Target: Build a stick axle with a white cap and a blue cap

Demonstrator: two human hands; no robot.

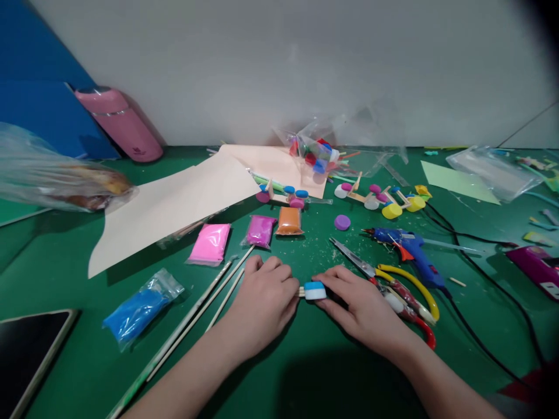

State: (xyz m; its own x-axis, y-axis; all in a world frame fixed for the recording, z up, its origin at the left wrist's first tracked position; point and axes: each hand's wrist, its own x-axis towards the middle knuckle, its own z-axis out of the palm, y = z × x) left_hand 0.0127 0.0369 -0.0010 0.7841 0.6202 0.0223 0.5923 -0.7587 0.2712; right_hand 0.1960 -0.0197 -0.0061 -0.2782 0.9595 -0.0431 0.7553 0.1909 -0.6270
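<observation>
My left hand (265,299) is closed around short thin wooden sticks (301,292), whose ends stick out to the right between thumb and fingers. At those ends sits a pair of bottle caps (315,291), one blue and one white, pressed together. The thumb and fingers of my right hand (362,305) pinch the caps from the right side. Most of the sticks is hidden inside my left fist. Long wooden sticks (201,315) lie beside my left forearm. Pliers (362,261) with yellow and red handles rest just past my right hand.
A blue glue gun (408,247) with a cord lies to the right. Small cap-wheeled cars (283,196) stand behind, near a purple cap (342,222). Clay packets in pink (209,243), magenta (261,230), orange (289,221) and blue (140,309) lie left of centre. A phone-like device (32,355) is nearby.
</observation>
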